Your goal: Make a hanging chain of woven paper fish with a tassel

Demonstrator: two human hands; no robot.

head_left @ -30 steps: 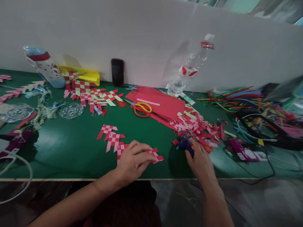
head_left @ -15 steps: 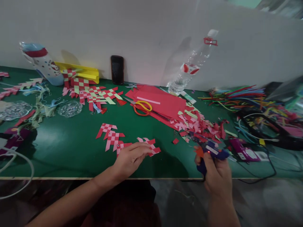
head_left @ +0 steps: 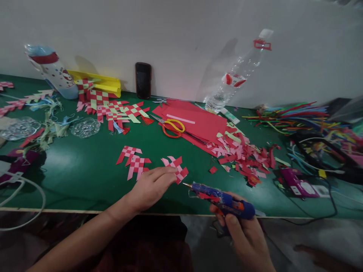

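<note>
My right hand is wrapped around a blue glue gun with orange parts. Its metal nozzle points left, close to a red-and-pink woven paper fish. That fish is pinched in the fingers of my left hand, just above the front of the green table, and its near part is covered by the fingers. Two more woven paper fish lie beside my left wrist; a third one is mostly hidden under the hand.
Scissors rest by red paper sheets and a heap of paper scraps. Behind stand a phone, a plastic bottle and a flask. Finished-looking fish are piled at left; a purple device with a cord lies right.
My right hand has brought the glue gun left and toward me from the scrap heap, nozzle now by the fish. My left hand has tilted the fish.
</note>
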